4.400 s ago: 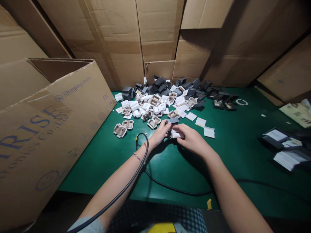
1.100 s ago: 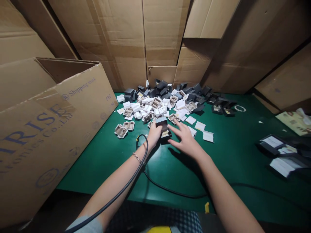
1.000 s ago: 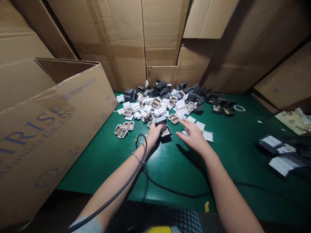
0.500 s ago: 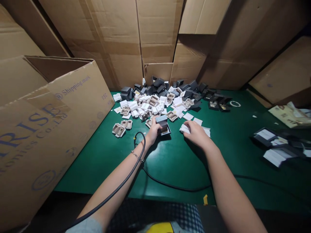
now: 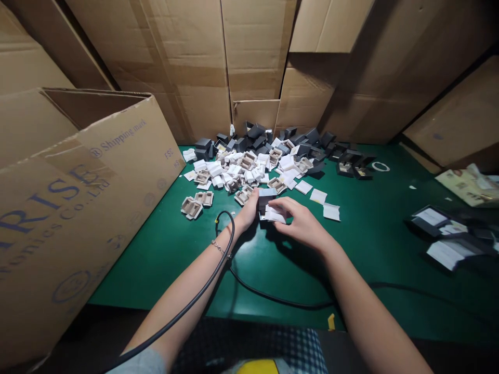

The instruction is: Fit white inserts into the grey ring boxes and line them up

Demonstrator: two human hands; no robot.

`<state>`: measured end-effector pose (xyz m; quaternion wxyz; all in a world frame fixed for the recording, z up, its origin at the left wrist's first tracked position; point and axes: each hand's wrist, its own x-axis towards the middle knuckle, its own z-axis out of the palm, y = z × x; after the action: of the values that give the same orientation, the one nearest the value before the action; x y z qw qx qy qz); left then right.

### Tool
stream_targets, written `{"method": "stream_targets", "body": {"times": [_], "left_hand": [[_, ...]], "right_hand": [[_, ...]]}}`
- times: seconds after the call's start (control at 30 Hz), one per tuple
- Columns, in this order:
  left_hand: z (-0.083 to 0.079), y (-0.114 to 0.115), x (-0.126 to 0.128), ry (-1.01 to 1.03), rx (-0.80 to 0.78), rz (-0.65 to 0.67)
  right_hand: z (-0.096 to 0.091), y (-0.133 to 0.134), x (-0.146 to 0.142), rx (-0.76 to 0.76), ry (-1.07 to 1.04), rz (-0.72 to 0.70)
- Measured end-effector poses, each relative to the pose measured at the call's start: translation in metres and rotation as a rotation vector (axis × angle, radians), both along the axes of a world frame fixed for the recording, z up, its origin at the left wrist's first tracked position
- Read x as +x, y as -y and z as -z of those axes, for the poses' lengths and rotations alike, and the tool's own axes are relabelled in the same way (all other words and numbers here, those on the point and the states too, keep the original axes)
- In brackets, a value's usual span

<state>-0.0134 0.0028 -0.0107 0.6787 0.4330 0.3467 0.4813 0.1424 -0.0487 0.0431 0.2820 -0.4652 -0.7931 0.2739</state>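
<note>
My left hand grips a small dark hinged box that stands open on the green table. My right hand pinches a small white card and holds it against the open box. Behind the hands lies a heap of white and beige inserts, with several dark boxes piled at the back. Two loose white cards lie just right of my hands.
A big open cardboard carton stands on the left. Cardboard sheets wall the back and right. A black cable crosses the table and runs along my left arm. Dark trays with white sheets sit at the right.
My right hand reached out to the loose cards on the right, picked up a white card and brought it back to the open box. My left hand kept hold of the box.
</note>
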Motion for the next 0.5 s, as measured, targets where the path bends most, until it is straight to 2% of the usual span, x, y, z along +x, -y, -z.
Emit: {"method": "stream_targets", "body": {"times": [0.13,0.5], "left_hand": [[0.0029,0.0002,0.0006,-0.083,0.071,-0.062],[-0.0066,0.0073,-0.0013,-0.188,0.032,-0.017]], "right_hand": [[0.0022,0.0010,0.0005,0.005,0.090,0.019],[0.0060,0.0034,-0.0059,0.069,0.253,0.045]]}}
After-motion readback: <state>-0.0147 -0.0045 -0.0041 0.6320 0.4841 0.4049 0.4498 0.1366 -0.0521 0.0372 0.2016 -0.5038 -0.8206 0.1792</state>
